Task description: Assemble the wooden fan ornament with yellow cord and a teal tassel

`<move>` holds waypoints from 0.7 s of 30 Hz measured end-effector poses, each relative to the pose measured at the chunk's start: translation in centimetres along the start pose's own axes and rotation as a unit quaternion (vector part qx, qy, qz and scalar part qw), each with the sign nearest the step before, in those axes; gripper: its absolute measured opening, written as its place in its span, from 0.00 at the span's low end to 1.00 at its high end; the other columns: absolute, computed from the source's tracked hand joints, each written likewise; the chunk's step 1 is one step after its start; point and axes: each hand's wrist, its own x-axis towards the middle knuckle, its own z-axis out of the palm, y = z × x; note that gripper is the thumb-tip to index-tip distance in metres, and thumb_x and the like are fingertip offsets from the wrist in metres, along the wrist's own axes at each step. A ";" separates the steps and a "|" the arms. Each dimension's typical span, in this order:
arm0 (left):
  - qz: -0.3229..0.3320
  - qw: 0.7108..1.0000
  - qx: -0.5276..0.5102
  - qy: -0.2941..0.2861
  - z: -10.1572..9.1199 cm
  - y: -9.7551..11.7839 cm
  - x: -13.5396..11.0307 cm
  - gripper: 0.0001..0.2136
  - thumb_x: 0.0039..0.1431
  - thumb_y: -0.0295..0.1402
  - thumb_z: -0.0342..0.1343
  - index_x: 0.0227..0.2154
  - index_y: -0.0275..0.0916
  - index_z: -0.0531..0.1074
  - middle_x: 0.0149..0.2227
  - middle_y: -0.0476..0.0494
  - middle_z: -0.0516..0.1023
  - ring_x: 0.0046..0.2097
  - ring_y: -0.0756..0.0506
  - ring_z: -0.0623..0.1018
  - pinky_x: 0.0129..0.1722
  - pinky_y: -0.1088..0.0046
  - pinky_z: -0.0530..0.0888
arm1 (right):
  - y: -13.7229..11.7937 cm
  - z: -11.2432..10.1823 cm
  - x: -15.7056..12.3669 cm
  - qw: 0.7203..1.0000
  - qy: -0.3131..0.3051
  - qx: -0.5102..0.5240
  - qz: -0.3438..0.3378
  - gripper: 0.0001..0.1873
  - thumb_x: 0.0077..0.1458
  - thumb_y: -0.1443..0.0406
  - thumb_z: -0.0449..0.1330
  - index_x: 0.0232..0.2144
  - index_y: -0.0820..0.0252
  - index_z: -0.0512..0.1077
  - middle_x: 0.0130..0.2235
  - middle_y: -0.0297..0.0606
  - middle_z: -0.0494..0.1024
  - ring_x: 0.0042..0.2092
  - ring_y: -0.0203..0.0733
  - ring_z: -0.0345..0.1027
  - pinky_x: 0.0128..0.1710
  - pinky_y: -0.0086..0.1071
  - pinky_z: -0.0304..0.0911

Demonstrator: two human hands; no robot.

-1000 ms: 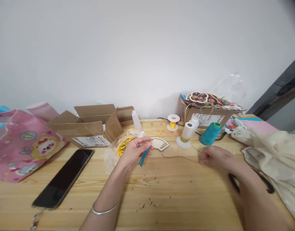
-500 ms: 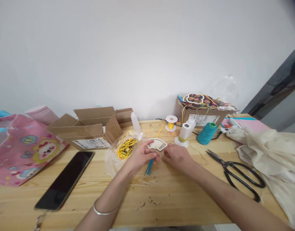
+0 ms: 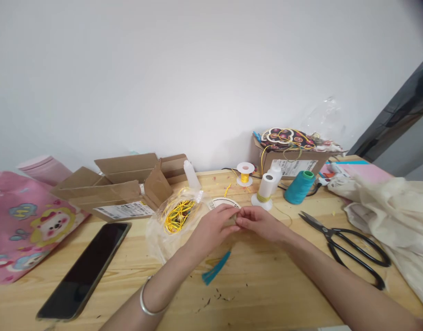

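Tassel [image 3: 216, 268] already bunched, left hand [image 3: 214, 226] and right hand [image 3: 260, 223] met beyond it, work seemingly unfinished, their grip impossible to tell.

a slim, smooth, silver-coloured bangle [image 3: 142, 301] curves round the left forearm [image 3: 183, 266], its metal plain and shiny; the right forearm [image 3: 321, 266], left hand [image 3: 214, 226] and right hand [image 3: 261, 222] are bare.
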 end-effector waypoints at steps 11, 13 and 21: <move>-0.015 0.998 0.019 0.051 0.4 -1.2 -0.7 0.09 0.53 0.29 0.48 0.29 0.40 0.74 0.30 0.47 0.75 0.32 0.50 0.72 0.33 0.76 0.67 | -0.6 0.1 -0.1 0.996 0.010 0.065 0.068 0.15 0.46 0.55 0.56 0.29 0.63 0.66 0.20 0.26 0.62 0.17 0.25 0.51 0.16 0.23 0.48; -0.021 0.998 0.021 0.055 0.4 -1.5 -0.7 0.08 0.53 0.30 0.49 0.30 0.40 0.74 0.30 0.47 0.75 0.32 0.50 0.72 0.33 0.75 0.67 | -0.4 0.3 -0.1 0.998 0.021 0.023 0.052 0.15 0.46 0.57 0.56 0.32 0.63 0.68 0.21 0.28 0.64 0.19 0.27 0.52 0.18 0.23 0.49; -0.049 0.997 0.023 0.059 0.5 -1.4 -0.8 0.08 0.54 0.30 0.48 0.28 0.39 0.73 0.29 0.48 0.75 0.32 0.50 0.72 0.32 0.75 0.67 | 0.2 0.7 0.0 0.970 0.132 -0.193 -0.069 0.09 0.47 0.64 0.55 0.26 0.61 0.74 0.28 0.37 0.71 0.29 0.35 0.61 0.28 0.28 0.55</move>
